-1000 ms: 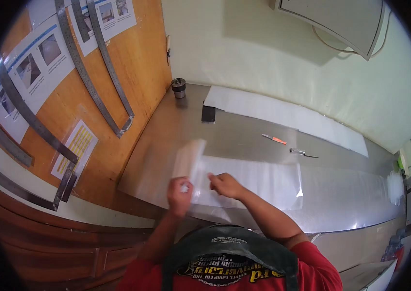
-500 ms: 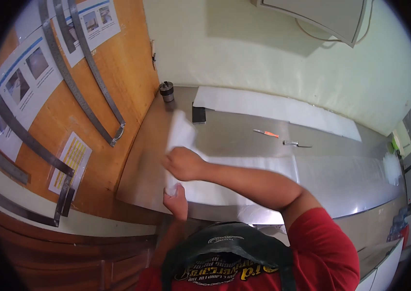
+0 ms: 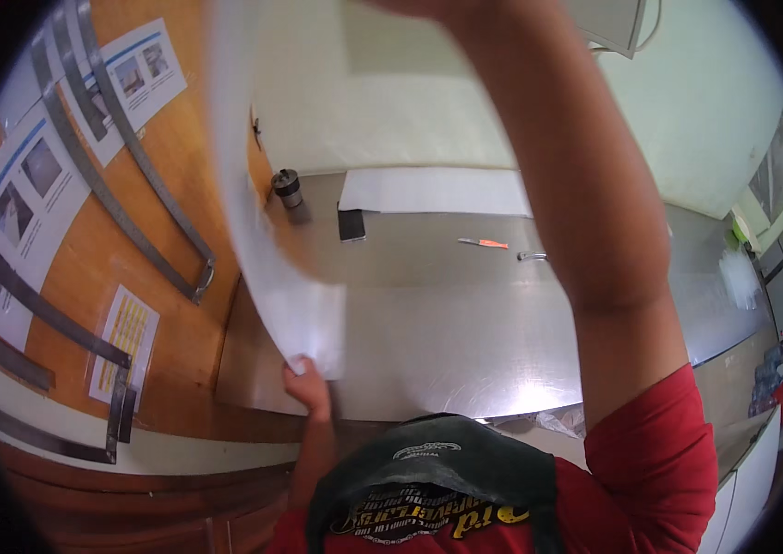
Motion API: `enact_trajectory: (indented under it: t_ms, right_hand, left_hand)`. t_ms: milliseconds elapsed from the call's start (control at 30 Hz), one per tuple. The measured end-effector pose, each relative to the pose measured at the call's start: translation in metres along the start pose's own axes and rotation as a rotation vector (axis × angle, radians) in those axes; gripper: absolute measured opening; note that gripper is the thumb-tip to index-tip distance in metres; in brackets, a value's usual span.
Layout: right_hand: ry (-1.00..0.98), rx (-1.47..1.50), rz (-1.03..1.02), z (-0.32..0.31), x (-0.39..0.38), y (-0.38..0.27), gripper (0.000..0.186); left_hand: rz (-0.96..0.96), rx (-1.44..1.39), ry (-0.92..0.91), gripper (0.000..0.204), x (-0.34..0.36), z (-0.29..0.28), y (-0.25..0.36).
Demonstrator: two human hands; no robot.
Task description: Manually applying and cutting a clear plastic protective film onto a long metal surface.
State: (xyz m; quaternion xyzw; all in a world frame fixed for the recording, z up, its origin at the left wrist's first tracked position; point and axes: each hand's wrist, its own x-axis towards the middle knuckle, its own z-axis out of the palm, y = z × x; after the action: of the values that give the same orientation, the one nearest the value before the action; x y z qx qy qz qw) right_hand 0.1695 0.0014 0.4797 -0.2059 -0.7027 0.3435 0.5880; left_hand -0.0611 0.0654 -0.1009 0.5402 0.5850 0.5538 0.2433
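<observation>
A long, thin white sheet (image 3: 291, 309), soft and slightly see-through, hangs in a curve from the top edge of the view down to the front left of the metal table. My left hand (image 3: 308, 386) grips its lower end, thumb pressed on the corner. My right arm is raised high across the view. Only part of my right hand (image 3: 419, 6) shows at the top edge, blurred, near the upper stretch of the sheet. Its fingers are out of view, so its hold on the sheet cannot be seen.
On the metal table (image 3: 447, 323) lie an orange-handled knife (image 3: 484, 244), a metal-handled tool (image 3: 532, 257) partly behind my arm, and a flat black rectangle (image 3: 352, 226). A dark canister (image 3: 287, 188) and a white strip (image 3: 437, 191) are farther back. Metal squares (image 3: 160, 254) hang on the left wooden panel.
My right hand has risen from beside my left hand to the top edge. The white sheet has come up off the table and now stretches upward; my left hand has shifted slightly left.
</observation>
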Motion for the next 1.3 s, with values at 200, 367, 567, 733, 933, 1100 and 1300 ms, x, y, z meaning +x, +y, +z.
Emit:
enact_trajectory:
  t_ms: [200,367,567,733,933,1100,1300]
  right_hand:
    - [-0.159,0.135,-0.119,-0.236,-0.175,0.000,0.056]
    - [0.019,-1.574,-0.006,-0.288,-0.463,0.099,0.068]
    - [0.523,-0.503,1.445,-0.151,-0.629,0.147,0.042]
    - [0.548,-0.755,1.585,-0.129,-0.632,0.158,0.045]
    - [0.330,-1.046,1.709,-0.113,-0.624,0.173,0.049]
    - [0.368,-1.079,1.790,-0.096,-0.596,0.166,0.044]
    - [0.308,-1.145,1.821,-0.096,-0.596,0.170,0.042]
  left_hand:
    - [0.295,0.163,0.044,0.026,0.067,-0.064,-0.031]
    - [0.668,0.485,0.030,0.026,0.117,-0.120,-0.091]
    - [0.735,0.634,-0.368,0.025,0.113,-0.138,-0.074]
    - [0.561,0.486,-0.253,0.027,0.107,-0.131,-0.068]
    - [0.121,0.238,-0.200,0.022,0.123,-0.132,-0.095]
    - [0.018,0.133,-0.306,0.015,0.140,-0.144,-0.114]
    - [-0.312,-0.180,-0.546,0.015,0.144,-0.156,-0.107]
